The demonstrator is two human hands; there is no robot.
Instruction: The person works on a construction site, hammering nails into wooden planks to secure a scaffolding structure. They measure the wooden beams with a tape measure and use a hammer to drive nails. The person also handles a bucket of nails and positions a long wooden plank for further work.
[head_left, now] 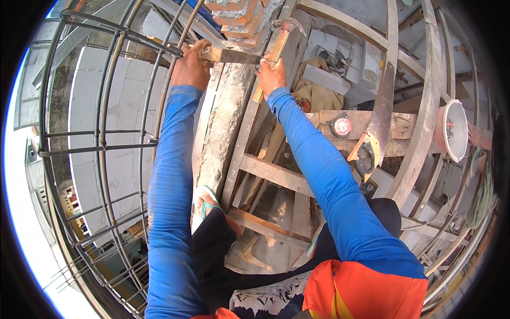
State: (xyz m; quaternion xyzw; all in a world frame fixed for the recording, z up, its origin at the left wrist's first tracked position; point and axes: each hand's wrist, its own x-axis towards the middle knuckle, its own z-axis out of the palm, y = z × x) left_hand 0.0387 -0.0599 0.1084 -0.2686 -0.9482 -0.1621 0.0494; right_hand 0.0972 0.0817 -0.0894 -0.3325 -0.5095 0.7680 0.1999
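Observation:
My right hand (272, 75) is closed round the wooden handle of a claw hammer (279, 47), whose metal head points up and away beside the brick column. At the column's foot, my left hand (190, 68) grips the left end of a short wooden block (236, 56). A thin, shiny piece like a nail shows by the left fingertips, too small to be sure of. The block lies crosswise over the far end of a rough concrete beam (226, 117), against the brick column (241, 26). Between the hammer head and the block there is a gap.
A steel rebar cage (102, 106) stands close on my left. To the right, a handsaw (381, 103) hangs by a plank holding a round red-and-black tape measure (340, 126). Farther right are a bucket (456, 131) and curved timbers. My sandalled foot (206, 198) rests beside the beam.

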